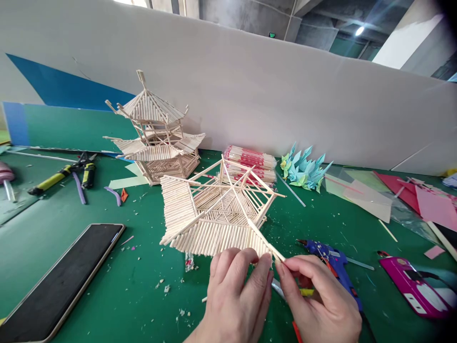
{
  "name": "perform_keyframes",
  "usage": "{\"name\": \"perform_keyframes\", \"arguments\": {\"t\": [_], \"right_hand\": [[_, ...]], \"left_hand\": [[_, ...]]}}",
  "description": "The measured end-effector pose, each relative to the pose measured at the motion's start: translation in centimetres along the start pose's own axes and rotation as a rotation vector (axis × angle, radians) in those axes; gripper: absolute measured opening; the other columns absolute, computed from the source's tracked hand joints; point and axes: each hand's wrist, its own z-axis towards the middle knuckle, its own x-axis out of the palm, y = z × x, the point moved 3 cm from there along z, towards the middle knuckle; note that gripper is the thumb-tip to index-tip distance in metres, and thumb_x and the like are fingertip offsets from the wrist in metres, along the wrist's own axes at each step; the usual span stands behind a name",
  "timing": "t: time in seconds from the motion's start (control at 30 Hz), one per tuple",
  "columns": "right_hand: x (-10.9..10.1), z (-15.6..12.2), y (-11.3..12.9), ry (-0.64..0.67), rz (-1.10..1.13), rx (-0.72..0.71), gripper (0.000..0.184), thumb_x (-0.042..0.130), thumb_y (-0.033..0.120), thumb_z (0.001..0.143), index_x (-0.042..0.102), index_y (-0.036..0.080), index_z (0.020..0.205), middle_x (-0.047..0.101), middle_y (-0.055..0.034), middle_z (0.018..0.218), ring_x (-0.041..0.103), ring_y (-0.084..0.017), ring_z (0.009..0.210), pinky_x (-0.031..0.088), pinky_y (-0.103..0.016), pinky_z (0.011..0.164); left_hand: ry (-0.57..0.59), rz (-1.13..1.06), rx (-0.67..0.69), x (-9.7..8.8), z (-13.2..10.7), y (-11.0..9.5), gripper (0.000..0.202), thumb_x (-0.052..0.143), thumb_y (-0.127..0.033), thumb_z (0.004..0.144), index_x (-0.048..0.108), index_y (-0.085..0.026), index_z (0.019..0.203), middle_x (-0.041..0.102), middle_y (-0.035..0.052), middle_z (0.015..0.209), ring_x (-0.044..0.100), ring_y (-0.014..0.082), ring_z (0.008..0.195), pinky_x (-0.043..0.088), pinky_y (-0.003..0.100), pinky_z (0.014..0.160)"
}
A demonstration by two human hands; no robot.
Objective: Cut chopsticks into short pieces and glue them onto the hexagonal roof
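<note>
A roof section made of pale wooden sticks [214,209] stands on the green table in front of me. My left hand [235,295] is closed, its fingers pinched on the near lower edge of this roof. My right hand [321,300] is closed too, pinching the tip of a long stick that runs along the roof's ridge toward its centre. The two hands meet at the roof's near right corner. Behind it stands a finished stick pagoda [157,138] with two tiers.
A phone [60,281] lies at the near left. A blue glue gun [332,262] rests just right of my hands. Packs of sticks [250,159], paper cranes [303,169], pliers [64,174], coloured paper [410,195] and a pink case [414,286] lie around. A white board wall [285,95] backs the table.
</note>
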Motion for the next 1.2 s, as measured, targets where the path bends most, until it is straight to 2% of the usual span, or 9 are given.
{"name": "perform_keyframes", "arguments": {"t": [0.6, 0.73, 0.93, 1.2], "right_hand": [[-0.24, -0.02, -0.65, 0.031, 0.012, -0.002, 0.012, 0.065, 0.007, 0.073, 0.061, 0.017, 0.080, 0.062, -0.0005, 0.070, 0.058, -0.009, 0.059, 0.047, -0.017, 0.054], [-0.17, -0.12, -0.72, 0.014, 0.029, 0.007, 0.012, 0.065, 0.008, 0.073, 0.061, 0.017, 0.079, 0.062, -0.0002, 0.069, 0.058, -0.009, 0.060, 0.047, -0.017, 0.054], [-0.07, -0.06, -0.75, 0.015, 0.045, -0.007, 0.012, 0.066, 0.008, 0.072, 0.061, 0.016, 0.079, 0.062, -0.0006, 0.068, 0.058, -0.009, 0.059, 0.047, -0.017, 0.055], [-0.12, -0.09, -0.79, 0.023, 0.028, -0.014, 0.010, 0.065, 0.010, 0.074, 0.061, 0.016, 0.079, 0.062, -0.0009, 0.069, 0.059, -0.009, 0.059, 0.047, -0.017, 0.055]], "left_hand": [[0.022, -0.025, -0.058, -0.27, 0.24, -0.38, 0.022, 0.053, -0.006, 0.079, 0.061, -0.014, 0.099, 0.059, 0.0074, 0.084, 0.046, 0.0187, 0.074, 0.034, 0.033, 0.065], [0.015, -0.011, -0.042, -0.34, 0.12, -0.20, 0.022, 0.053, -0.008, 0.080, 0.061, -0.014, 0.099, 0.060, 0.0081, 0.085, 0.046, 0.0189, 0.073, 0.035, 0.033, 0.064], [0.055, 0.028, 0.062, -0.66, 0.57, -0.06, 0.023, 0.056, -0.006, 0.075, 0.062, -0.010, 0.097, 0.061, 0.0092, 0.081, 0.047, 0.0186, 0.070, 0.039, 0.031, 0.059], [0.022, 0.032, 0.058, -0.75, 0.78, -0.20, 0.020, 0.057, -0.006, 0.074, 0.063, -0.010, 0.093, 0.062, 0.0091, 0.077, 0.048, 0.0186, 0.067, 0.041, 0.031, 0.056]]}}
